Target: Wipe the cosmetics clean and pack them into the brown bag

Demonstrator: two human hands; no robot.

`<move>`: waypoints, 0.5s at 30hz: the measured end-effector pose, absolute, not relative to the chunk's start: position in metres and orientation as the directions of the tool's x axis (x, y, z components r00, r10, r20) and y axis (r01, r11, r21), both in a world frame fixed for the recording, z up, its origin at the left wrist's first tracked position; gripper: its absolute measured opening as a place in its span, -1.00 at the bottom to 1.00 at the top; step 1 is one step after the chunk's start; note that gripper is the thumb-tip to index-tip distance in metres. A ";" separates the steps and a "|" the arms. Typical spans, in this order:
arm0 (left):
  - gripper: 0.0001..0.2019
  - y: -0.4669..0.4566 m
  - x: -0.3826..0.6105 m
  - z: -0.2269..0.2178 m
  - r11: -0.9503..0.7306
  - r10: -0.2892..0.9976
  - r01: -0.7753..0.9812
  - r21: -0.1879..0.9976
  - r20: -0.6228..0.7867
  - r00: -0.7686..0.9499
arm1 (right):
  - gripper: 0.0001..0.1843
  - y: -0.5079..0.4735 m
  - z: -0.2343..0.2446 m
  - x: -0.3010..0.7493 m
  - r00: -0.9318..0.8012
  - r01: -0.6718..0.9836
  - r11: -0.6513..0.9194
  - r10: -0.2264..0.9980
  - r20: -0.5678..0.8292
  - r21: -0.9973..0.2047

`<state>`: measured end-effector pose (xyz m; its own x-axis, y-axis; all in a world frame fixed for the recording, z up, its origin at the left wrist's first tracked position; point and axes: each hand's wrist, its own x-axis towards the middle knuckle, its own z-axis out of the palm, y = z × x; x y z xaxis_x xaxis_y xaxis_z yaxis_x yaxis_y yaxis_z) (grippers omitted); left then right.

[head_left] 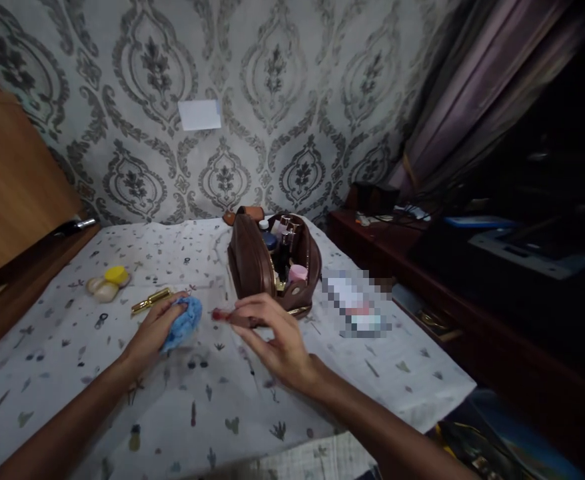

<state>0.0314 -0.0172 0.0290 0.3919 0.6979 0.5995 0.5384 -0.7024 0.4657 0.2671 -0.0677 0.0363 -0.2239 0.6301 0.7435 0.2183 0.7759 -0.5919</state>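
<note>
My left hand (158,325) is closed around a bunched light blue cloth (183,323), just above the patterned white sheet. In my right hand (278,337), thumb and fingers pinch a small slim tube (220,315) with a red end pointing left. The tube is blurred, so its exact kind cannot be told. Right behind that hand stands a brown cosmetics bag (250,260), unzipped and wide at the top. Inside it are several bottles, one blue with a white cap (267,235), and a pink round item (298,273). Gold tubes (151,301) lie beside my left hand.
Shell-like pale pieces and a yellow lid (116,275) lie at the left of the sheet (202,413). A pixelated patch (355,303) covers items right of the bag. A wooden panel (17,187) borders the left; a dark red desk (367,230) with cables borders the right.
</note>
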 end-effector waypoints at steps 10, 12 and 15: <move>-0.64 -0.020 0.112 0.084 -0.871 0.470 0.475 0.122 0.486 0.737 | -0.78 -0.060 0.092 0.369 0.264 0.253 0.551 0.751 0.604 -0.795; -0.51 -0.017 0.126 0.084 -0.863 0.401 0.496 -0.094 0.469 0.787 | -0.75 -0.054 0.092 0.373 0.202 0.263 0.536 0.782 0.589 -0.802; -0.51 -0.009 0.137 0.083 -0.806 0.386 0.527 -0.270 0.435 0.813 | -0.69 -0.046 0.087 0.373 0.123 0.255 0.504 0.829 0.545 -0.825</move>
<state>0.1365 -0.0091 0.0831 0.8133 0.3861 0.4352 0.5271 -0.8057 -0.2702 0.3727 -0.0456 0.0866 0.1234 0.8293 0.5451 0.2553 0.5043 -0.8250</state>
